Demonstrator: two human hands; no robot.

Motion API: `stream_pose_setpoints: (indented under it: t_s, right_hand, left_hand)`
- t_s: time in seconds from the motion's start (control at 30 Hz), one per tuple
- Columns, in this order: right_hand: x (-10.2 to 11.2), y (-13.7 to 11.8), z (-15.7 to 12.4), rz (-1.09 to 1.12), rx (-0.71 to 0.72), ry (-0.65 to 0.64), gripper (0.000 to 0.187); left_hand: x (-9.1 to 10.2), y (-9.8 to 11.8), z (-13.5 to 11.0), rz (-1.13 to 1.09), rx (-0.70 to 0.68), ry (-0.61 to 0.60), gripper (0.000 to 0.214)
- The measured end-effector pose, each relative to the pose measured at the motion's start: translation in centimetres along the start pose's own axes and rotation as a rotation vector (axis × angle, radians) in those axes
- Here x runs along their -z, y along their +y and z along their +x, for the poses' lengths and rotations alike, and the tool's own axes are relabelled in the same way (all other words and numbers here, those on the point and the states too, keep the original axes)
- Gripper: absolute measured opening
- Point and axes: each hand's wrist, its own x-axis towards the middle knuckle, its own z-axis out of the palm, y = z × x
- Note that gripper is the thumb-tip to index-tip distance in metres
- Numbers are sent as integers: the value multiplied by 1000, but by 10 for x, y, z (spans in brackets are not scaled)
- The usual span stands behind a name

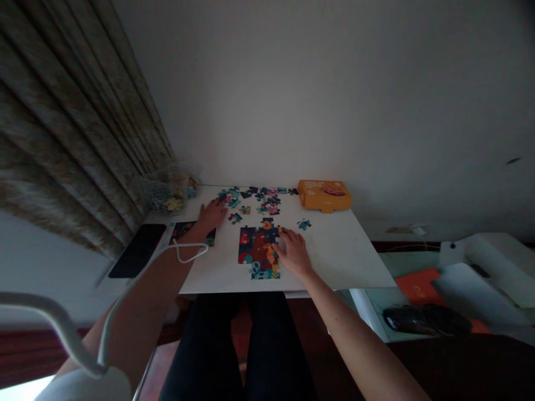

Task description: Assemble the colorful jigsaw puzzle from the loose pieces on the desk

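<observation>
right hand [293,252] resting on one jigsaw puzzle [256,250]

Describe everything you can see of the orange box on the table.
The orange box is flat and rectangular, and looks like printed card. Its top carries a pinkish illustration and pale lettering too small to read, and a small tab juts from its near edge. It lies flat at the far right of the white table, by the wall, just right of the loose jigsaw pieces.
</observation>
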Motion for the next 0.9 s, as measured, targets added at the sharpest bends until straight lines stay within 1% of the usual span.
stream_pose_setpoints:
  t_s: [0.1, 0.23, 0.37, 0.5, 0.6, 0.7, 0.9]
  right_hand:
    - [-2, 1, 0, -2, -11, -4, 49]
    - [-2, 1, 0, 3, 2, 6, 49]
    - [0, 0, -1, -2, 11, 8, 49]
    - [0, 0, -1, -13, 15, 6, 48]
    - [0, 1, -1, -17, 22, 10, 48]
    - [0, 0, -1, -20, 24, 14, 48]
    - [0, -1, -2, -15, 20, 38, 45]
  left_hand:
    - [-1, -8, -5, -36, -32, 27, 52]
    - [-3, -12, -8, -125, -57, 54, 47]
    - [-3, -14, -8, -163, -47, 85, 45]
    - [-4, -13, -8, -177, -2, 163, 48]
    - [-4, -8, -8, -131, 63, 116, 48]
    - [-4, -2, -6, -106, 65, 71, 43]
    - [5, 9, -8, -134, 46, 88, 43]
